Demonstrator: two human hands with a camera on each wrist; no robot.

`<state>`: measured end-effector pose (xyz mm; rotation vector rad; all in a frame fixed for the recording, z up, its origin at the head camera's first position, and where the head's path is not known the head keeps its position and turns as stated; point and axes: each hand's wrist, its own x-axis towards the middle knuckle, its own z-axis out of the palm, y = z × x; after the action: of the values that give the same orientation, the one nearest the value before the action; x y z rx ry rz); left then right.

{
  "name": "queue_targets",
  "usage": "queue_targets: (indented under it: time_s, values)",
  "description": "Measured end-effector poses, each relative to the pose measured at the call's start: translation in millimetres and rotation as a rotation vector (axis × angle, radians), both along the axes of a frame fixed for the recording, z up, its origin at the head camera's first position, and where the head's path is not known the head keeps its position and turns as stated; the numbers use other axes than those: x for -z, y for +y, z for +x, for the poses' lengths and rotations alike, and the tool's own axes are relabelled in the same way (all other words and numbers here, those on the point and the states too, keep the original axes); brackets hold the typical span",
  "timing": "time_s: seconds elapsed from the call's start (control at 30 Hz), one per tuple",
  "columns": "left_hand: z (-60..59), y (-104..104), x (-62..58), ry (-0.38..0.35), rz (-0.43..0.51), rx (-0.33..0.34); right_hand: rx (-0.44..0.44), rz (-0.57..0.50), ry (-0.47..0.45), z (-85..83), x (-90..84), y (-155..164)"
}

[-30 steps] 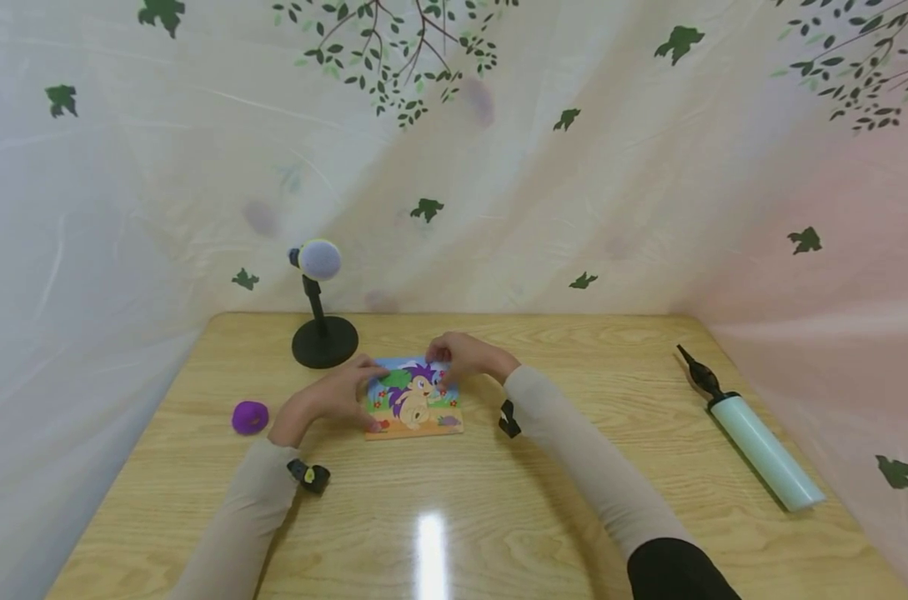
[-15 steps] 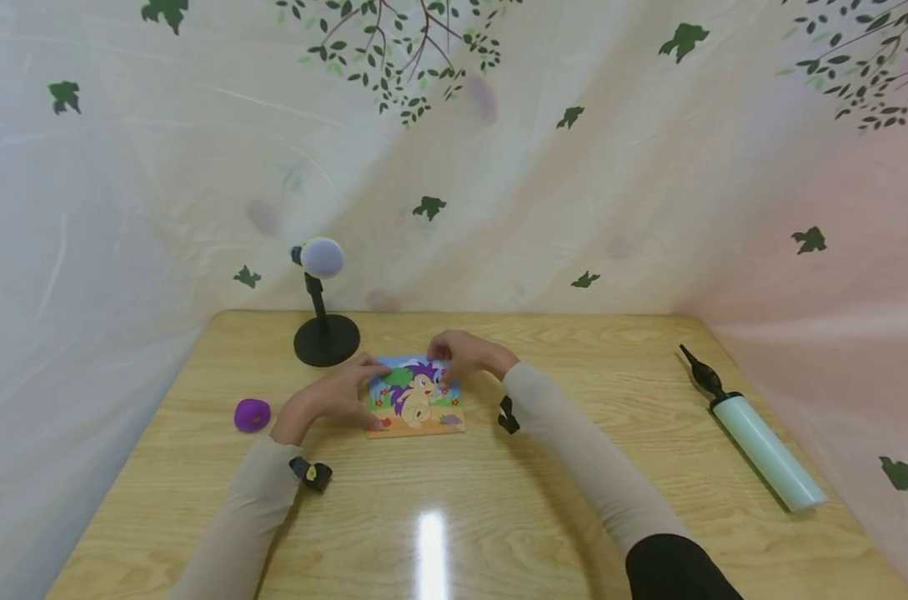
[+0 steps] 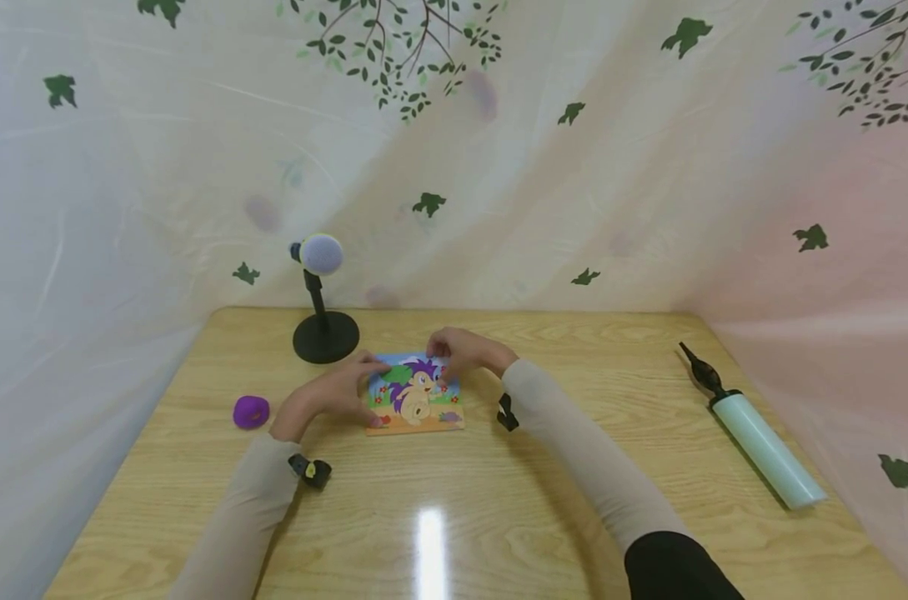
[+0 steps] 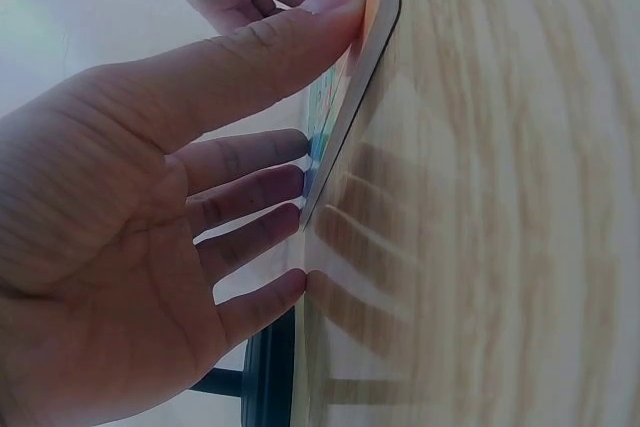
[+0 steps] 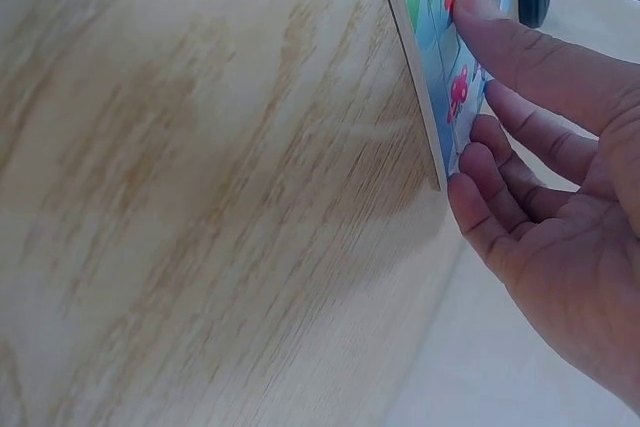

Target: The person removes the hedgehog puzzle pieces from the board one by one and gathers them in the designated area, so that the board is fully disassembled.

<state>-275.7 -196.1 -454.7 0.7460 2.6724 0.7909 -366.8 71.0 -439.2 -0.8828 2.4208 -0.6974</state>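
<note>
A jigsaw puzzle (image 3: 414,402) with a purple-haired hedgehog picture lies flat on the table. Thin seams between its pieces show in the right wrist view. My left hand (image 3: 335,394) spans its left side, the thumb touching the near corner. In the left wrist view, that hand's fingers (image 4: 250,187) stretch fairly straight toward the board's edge. At the far right corner, my right hand (image 3: 464,353) grips the puzzle. Its thumb (image 5: 535,52) lies on the picture while the other fingers curl at the far edge, partly hiding that corner.
A purple ring-shaped thing (image 3: 251,412) lies left of my left hand. Behind it stands a black round-based stand (image 3: 325,337) with a pale disc head. A pale green hand pump (image 3: 765,450) lies at the table's right side. A printed curtain (image 3: 499,167) hangs behind.
</note>
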Motion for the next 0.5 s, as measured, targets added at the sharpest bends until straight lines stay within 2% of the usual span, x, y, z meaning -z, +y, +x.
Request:
queue_targets:
  time_s: [0.5]
  values:
    - [-0.4, 0.1, -0.3, -0.010, 0.006, -0.006, -0.001, -0.014, 0.010, 1.1, -0.7, -1.1]
